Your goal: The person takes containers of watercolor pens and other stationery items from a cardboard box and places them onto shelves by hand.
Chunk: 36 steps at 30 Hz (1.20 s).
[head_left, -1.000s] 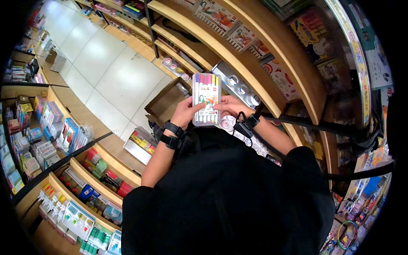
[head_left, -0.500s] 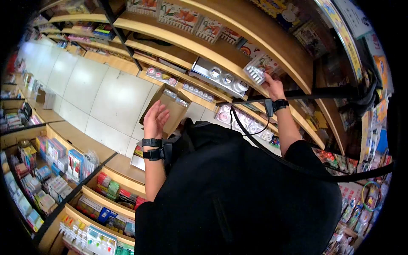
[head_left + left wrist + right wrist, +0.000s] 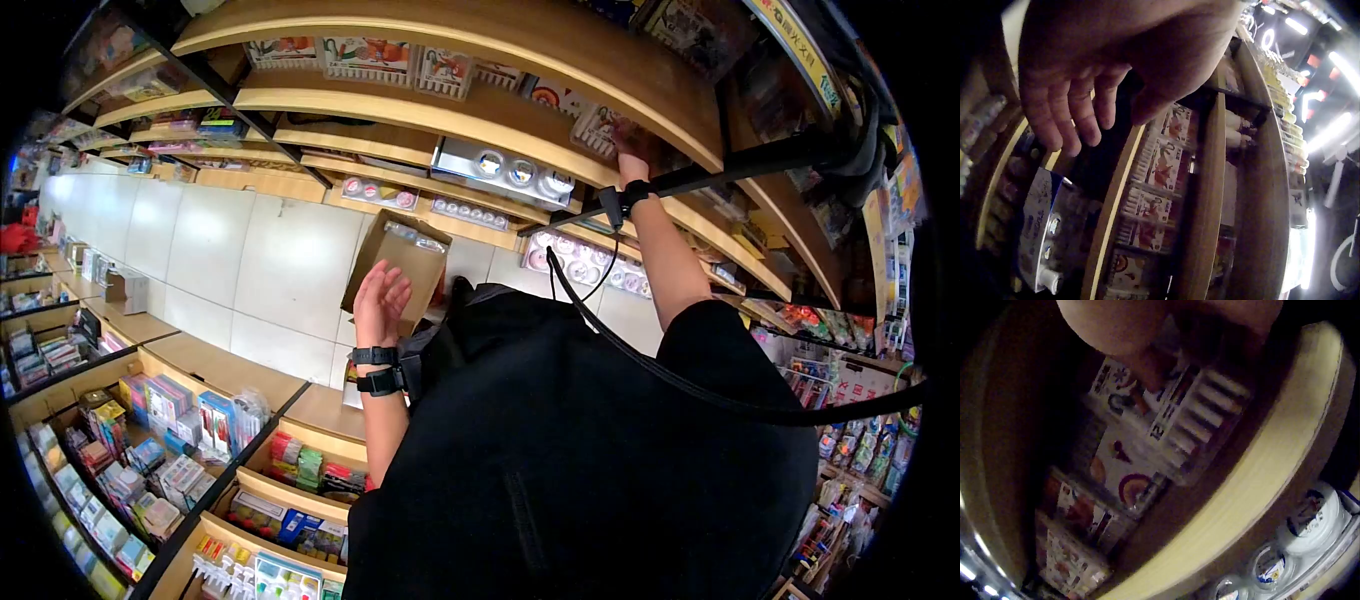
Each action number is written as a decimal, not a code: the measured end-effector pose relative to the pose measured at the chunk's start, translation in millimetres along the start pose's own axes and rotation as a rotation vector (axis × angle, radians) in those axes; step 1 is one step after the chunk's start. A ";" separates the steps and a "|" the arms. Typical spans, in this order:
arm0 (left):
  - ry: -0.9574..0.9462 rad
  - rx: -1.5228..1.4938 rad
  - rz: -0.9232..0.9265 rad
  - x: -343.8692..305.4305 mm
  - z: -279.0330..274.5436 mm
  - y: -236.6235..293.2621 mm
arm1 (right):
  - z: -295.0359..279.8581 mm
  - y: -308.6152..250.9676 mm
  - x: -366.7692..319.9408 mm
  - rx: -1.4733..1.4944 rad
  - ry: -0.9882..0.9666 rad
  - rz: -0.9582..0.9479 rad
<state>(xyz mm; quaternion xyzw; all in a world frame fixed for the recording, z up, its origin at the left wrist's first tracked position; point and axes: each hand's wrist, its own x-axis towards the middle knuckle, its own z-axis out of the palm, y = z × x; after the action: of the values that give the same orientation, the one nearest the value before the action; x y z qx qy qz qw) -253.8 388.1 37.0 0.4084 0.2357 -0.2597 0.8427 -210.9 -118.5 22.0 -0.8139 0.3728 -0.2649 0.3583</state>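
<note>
My right hand (image 3: 632,160) reaches in between two shelf boards and holds a clear case of markers (image 3: 1197,419) by its top end. In the right wrist view the thumb lies on the printed front, and white marker ends show at the lower end; the other fingers are mostly hidden in shadow. Beside it on the same shelf stand more packs, among them a pack with a rainbow picture (image 3: 1135,487). My left hand (image 3: 380,305) is raised with relaxed fingers and nothing in it, in front of an opened cardboard box (image 3: 362,262).
Below the marker shelf, a silver display tray (image 3: 460,180) holds round containers. The shelf's wooden front edge (image 3: 1254,494) curves just below the case. A black strap (image 3: 680,385) crosses near the right arm. Low bins of stationery (image 3: 300,495) line the left side.
Both hands held the marker case before my body; the left let go and drew aside. The right carried the case to the shelf at upper right and in between the boards. The view turned.
</note>
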 end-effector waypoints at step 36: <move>0.095 -0.023 0.011 -15.3 -24.2 5.4 | 74.9 -84.1 -5.9 0.362 -0.453 0.163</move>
<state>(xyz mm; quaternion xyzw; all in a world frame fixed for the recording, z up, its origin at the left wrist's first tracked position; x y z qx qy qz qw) -266.4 414.4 36.0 0.4118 0.2762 -0.2327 0.8367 -126.9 -45.7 41.5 -0.7425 0.2941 -0.1089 0.5918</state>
